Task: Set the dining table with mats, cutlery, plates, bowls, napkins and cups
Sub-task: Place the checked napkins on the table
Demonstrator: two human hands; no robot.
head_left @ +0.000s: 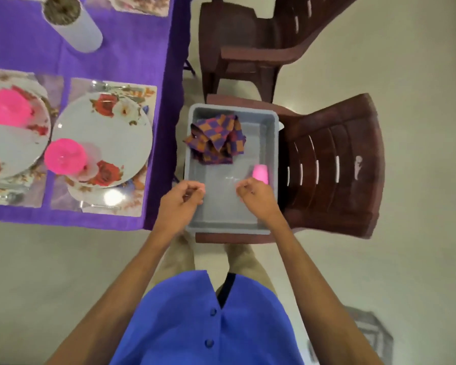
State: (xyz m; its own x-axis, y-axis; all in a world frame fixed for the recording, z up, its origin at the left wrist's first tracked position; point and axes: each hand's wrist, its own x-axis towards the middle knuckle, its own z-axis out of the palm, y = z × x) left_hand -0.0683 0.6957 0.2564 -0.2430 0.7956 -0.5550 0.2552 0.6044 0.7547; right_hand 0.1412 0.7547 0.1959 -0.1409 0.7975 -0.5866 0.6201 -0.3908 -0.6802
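A grey tub (271,143) stands on the seat of a brown chair (337,164). Inside it lie folded orange-and-purple checked napkins (216,140) and a pink cup (261,173) by the right wall. My right hand (258,197) hangs over the tub with curled fingers, its knuckles right at the pink cup; whether it grips the cup is hidden. Over the tub's left side, my left hand (181,204) is curled with nothing visible in it. On the purple tablecloth (116,56), two floral plates (108,133) rest on mats, each carrying a pink cup (65,158).
A second brown chair (250,46) stands beyond the first, close to the table edge. A grey cylindrical vase (74,25) lies across the far part of the table. Cutlery (103,85) shows at the plate's far rim. Pale floor surrounds the chairs.
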